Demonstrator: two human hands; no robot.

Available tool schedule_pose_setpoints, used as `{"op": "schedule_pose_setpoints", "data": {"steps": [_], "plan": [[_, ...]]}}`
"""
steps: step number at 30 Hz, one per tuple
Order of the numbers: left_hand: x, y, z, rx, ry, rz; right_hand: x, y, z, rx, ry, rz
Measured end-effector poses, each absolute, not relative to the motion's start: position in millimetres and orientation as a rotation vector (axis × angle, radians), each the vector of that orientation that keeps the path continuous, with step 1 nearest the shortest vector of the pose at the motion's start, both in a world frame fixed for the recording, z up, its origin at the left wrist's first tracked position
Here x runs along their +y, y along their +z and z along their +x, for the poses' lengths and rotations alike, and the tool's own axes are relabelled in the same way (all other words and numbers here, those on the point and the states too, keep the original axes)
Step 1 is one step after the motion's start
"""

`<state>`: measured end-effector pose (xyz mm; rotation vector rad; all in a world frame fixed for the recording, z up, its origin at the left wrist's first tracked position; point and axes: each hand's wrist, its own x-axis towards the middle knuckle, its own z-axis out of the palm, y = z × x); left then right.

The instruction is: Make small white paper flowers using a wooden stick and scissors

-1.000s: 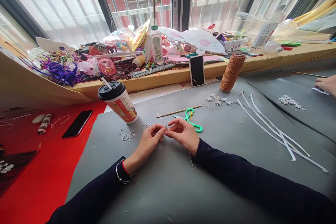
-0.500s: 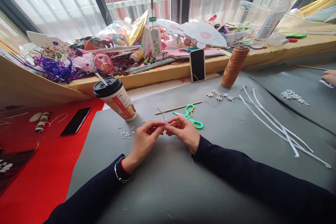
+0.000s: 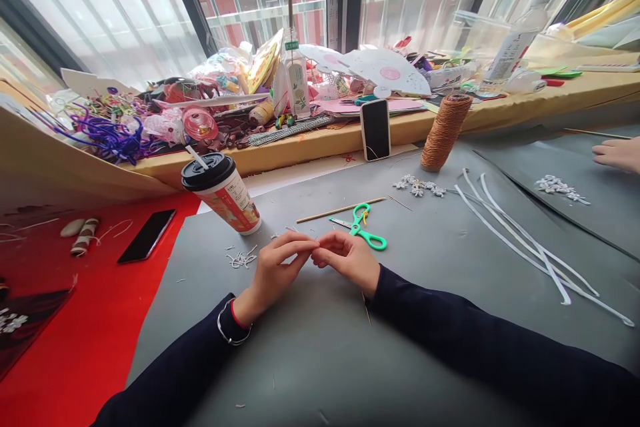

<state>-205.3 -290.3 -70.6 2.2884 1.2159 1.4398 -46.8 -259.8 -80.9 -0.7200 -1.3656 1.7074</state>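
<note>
- Left hand (image 3: 277,267): thumb and fingers closed in a pinch, fingertips meeting those of the right hand (image 3: 347,257).
- Right hand: same pinch, closed, thumb under the curled fingers.
- White cord: at the meeting fingertips, above the mat (image 3: 320,353). Strands poked up there half a second earlier; now lost behind fingers, shape unreadable.
- Scissors (image 3: 356,229): just beyond right hand, green handles, blades pointing left.
- Stick (image 3: 340,210): lay beyond both hands, near scissors.
- Thin sliver (image 3: 367,310): partly hidden under right wrist.
- Clippings (image 3: 243,258): loose white heap left of left hand; a few more bits partly blocked by its fingers.
- Cup (image 3: 223,199): lidded, straw in, beyond the clippings.
- White flowers (image 3: 416,187): small cluster near the spool (image 3: 445,133); second pile (image 3: 559,188) farther right, single pieces hard to separate.
- White strips (image 3: 544,255): crossed, well right of right hand.
- Another person's hand (image 3: 620,153): cut off by right edge, grip couldn't be told.
- Dark cloth (image 3: 25,327): cut off at left edge.
- Sill clutter (image 3: 225,107): overlapping, mostly indistinct.
</note>
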Motion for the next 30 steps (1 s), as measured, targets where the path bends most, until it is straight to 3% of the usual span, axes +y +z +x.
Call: {"op": "schedule_pose_setpoints", "data": {"steps": [7,20,30], "plan": [[-290,-72,-200,1.278,1.387,1.790,-253,-80,-45,-1.338,1.812,-0.756],[-289,-75,-198,1.311,1.282,1.840,-251,-82,-44,-1.438,1.763,-0.684],[-291,-72,-193,1.307,1.225,1.844,-253,-83,-42,-1.573,1.322,-0.911]]}}
